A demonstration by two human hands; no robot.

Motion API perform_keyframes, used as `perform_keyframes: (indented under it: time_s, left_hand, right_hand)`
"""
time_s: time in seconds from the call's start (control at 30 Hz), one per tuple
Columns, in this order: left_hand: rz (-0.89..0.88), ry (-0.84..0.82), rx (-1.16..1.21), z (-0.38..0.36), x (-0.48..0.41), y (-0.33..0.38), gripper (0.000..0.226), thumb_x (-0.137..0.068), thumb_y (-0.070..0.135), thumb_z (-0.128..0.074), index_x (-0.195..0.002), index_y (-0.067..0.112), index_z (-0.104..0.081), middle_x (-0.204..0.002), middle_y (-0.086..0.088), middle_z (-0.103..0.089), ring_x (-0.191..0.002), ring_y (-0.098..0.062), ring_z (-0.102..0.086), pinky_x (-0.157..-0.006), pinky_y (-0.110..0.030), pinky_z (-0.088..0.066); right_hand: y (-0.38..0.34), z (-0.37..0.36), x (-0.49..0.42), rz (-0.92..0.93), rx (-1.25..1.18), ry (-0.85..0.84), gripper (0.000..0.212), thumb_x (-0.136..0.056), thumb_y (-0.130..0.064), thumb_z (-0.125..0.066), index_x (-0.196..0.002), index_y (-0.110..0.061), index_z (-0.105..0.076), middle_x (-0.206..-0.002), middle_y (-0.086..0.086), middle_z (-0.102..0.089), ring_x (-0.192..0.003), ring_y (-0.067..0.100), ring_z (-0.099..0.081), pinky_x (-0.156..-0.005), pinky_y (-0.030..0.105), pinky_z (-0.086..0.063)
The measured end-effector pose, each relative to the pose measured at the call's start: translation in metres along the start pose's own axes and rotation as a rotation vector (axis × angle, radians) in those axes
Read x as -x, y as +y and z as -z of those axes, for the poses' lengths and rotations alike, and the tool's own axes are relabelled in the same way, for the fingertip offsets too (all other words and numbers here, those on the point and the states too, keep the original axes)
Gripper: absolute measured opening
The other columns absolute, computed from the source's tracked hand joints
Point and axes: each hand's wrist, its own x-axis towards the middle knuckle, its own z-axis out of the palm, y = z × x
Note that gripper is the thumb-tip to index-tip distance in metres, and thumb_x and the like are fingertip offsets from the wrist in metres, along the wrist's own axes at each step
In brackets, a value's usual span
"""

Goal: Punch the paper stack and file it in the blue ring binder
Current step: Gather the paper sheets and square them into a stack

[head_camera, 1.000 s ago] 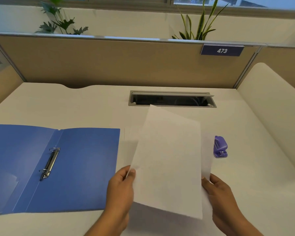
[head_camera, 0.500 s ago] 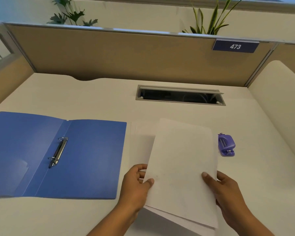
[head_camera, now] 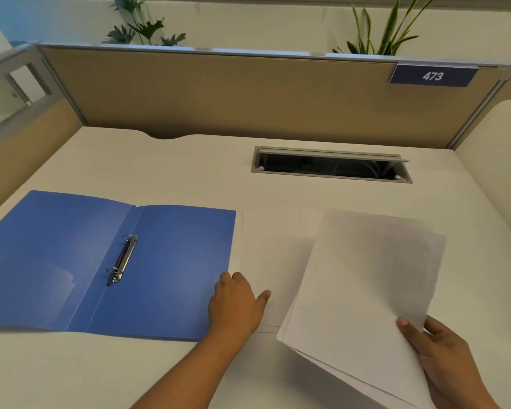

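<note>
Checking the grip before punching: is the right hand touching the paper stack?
Touching. The head view shows the right hand with its thumb pressed on top of the paper stack near its right corner, and fingers behind the sheets.

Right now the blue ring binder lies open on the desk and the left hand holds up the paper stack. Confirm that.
Wrong hand. The head view shows the right hand holding up the paper stack. The left hand rests at the right edge of the blue ring binder, which does lie open on the desk.
</note>
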Motion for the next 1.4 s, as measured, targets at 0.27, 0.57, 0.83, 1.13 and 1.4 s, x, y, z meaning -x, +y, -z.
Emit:
perform_keyframes:
  time_s: [0.27,0.57,0.83,1.13,1.4]
  left_hand:
    - [0.070,-0.038,0.015,-0.009,-0.012,0.005,0.064,-0.083,0.056,-0.064,-0.120,0.006,-0.049,-0.118,-0.011,-0.050,-0.099,-0.021,-0.058,-0.071,-0.028,-0.050]
    - [0.180,-0.063,0.216,-0.011,-0.018,0.004,0.058,-0.080,0.037,-0.075,-0.119,0.005,-0.046,-0.116,-0.011,-0.060,-0.102,-0.026,-0.062,-0.069,-0.029,-0.047]
    - [0.045,0.113,-0.023,-0.023,0.002,-0.006,0.067,-0.081,0.068,-0.052,-0.120,0.014,-0.046,-0.120,-0.003,-0.048,-0.106,-0.017,-0.051,-0.081,-0.027,-0.047]
    - [0.150,-0.063,0.214,-0.018,-0.011,0.000,0.070,-0.072,0.046,-0.079,-0.117,0.008,-0.044,-0.117,-0.010,-0.051,-0.097,-0.021,-0.058,-0.067,-0.026,-0.046]
    - [0.174,-0.082,0.266,-0.016,-0.013,-0.010,0.050,-0.089,0.045,-0.060,-0.127,0.016,-0.047,-0.119,-0.004,-0.061,-0.101,-0.023,-0.062,-0.075,-0.032,-0.053]
  right_hand:
    - [0.000,0.005,0.004,0.004,-0.073,-0.009,0.025,-0.086,-0.004,-0.067,-0.111,-0.005,-0.066,-0.078,0.009,-0.077,-0.057,0.014,-0.073,-0.063,0.029,-0.059]
    - [0.001,0.003,0.004,-0.054,-0.067,0.066,0.092,-0.021,-0.047,-0.093,-0.104,-0.012,-0.072,-0.074,0.007,-0.078,-0.063,0.015,-0.074,-0.063,0.028,-0.060]
    - [-0.006,0.000,0.010,-0.001,-0.037,0.093,0.034,-0.085,-0.009,-0.071,-0.118,-0.002,-0.067,-0.054,-0.010,-0.072,-0.045,-0.001,-0.065,-0.049,0.017,-0.054]
    - [-0.001,0.003,0.000,-0.002,0.046,0.116,0.032,-0.084,-0.009,-0.071,-0.116,-0.006,-0.069,-0.066,-0.001,-0.077,-0.052,0.003,-0.069,-0.053,0.014,-0.056]
    - [-0.008,-0.001,0.004,0.004,0.078,0.134,0.028,-0.085,-0.009,-0.071,-0.113,-0.006,-0.068,-0.055,-0.010,-0.073,-0.055,0.004,-0.069,-0.046,0.007,-0.049]
